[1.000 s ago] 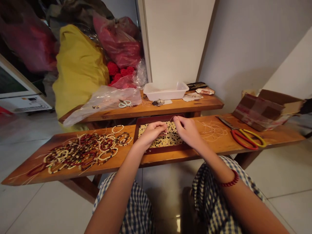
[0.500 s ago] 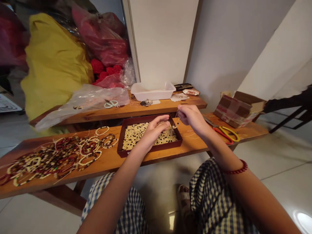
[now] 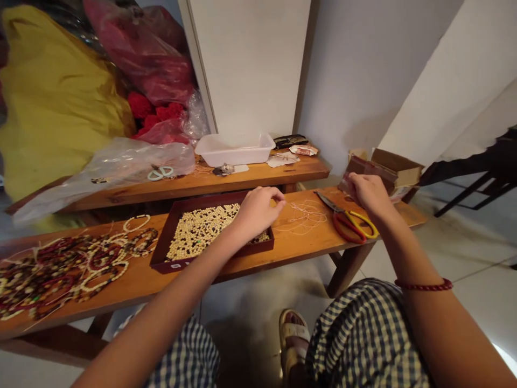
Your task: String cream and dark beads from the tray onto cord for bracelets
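My left hand (image 3: 260, 211) is over the right end of a dark red tray (image 3: 162, 253) of small cream and dark beads (image 3: 202, 229). Its thumb and fingertips are curled together; whatever is between them is too small to make out. Up at the right, my right hand (image 3: 370, 195) is closed in front of a cardboard box. The thin thread it held a moment ago is too fine to see against the background. Beneath and between the hands, loose pale threads (image 3: 305, 215) lie on the wooden bench (image 3: 299, 245), beside scissors (image 3: 349, 225) with red and yellow handles.
Finished-looking bead bracelets (image 3: 76, 264) are heaped on the bench's left. Behind, a second bench (image 3: 258, 177) carries a white plastic tub (image 3: 238, 153), light green-handled scissors (image 3: 160, 173) and plastic wrapping. The open cardboard box (image 3: 398, 167) stands at the right end. Large bags (image 3: 56, 102) fill the back left.
My right hand has moved right, away from the tray toward the cardboard box. My left hand's fingers have curled in from a more open pose. The view has swung right.
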`<act>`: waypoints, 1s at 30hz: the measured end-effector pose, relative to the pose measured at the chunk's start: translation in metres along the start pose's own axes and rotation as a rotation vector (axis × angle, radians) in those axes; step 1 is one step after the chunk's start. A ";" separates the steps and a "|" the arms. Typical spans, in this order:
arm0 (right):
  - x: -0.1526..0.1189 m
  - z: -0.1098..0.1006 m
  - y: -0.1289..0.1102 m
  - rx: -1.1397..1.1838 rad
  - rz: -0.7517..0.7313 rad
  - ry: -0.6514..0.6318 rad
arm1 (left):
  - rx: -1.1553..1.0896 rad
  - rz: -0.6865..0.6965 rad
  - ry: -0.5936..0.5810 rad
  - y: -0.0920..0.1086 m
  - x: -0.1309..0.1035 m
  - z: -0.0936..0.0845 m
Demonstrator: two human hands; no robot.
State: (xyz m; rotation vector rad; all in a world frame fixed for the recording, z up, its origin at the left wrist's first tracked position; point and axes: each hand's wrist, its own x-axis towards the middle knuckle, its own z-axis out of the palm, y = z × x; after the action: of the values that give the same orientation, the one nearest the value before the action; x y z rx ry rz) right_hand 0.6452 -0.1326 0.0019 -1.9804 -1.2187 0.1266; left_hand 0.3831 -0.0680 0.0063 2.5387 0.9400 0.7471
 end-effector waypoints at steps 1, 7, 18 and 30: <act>0.002 0.001 0.008 -0.050 0.029 0.011 | 0.108 0.029 -0.146 0.002 0.008 0.001; 0.005 0.008 0.037 -0.321 0.149 -0.088 | 0.460 0.196 -0.611 0.010 0.028 0.031; 0.001 0.000 0.061 -0.474 0.128 -0.251 | 0.544 0.232 -0.779 0.006 0.041 0.056; -0.018 -0.013 0.039 -0.556 0.218 -0.124 | 0.475 0.288 -0.670 -0.007 0.038 0.041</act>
State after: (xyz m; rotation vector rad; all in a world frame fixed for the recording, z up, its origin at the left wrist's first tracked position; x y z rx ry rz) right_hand 0.6692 -0.1629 -0.0208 -2.6225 -1.1994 0.0181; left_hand 0.4277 -0.0427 -0.0161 3.0411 0.5637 -0.3244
